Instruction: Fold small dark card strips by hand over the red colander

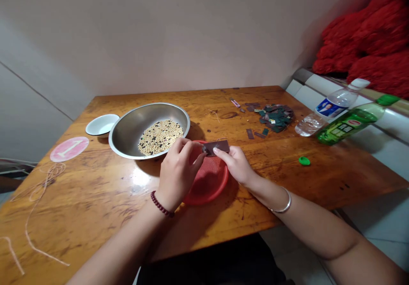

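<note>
Above a red mesh basket [209,182], a flat dark brown rectangular piece [222,145] is held between both hands. My right hand [239,163] grips its right part, thumb on top. My left hand [179,163] is closed in a pinch at its left end, where a small dark bit shows between the fingertips; what that bit is, I cannot make out. Close to my left hand stands a wide metal basin [126,133] with pale yellow beans [161,136] and black ones mixed in.
A white bowl [101,124], a pink oval marked 1 [69,149] and loose string [47,178] lie left. To the right are a heap of dark cut pieces [277,117], a small cutter [235,102], a green cap [304,161] and two bottles, clear [332,106] and green [349,123].
</note>
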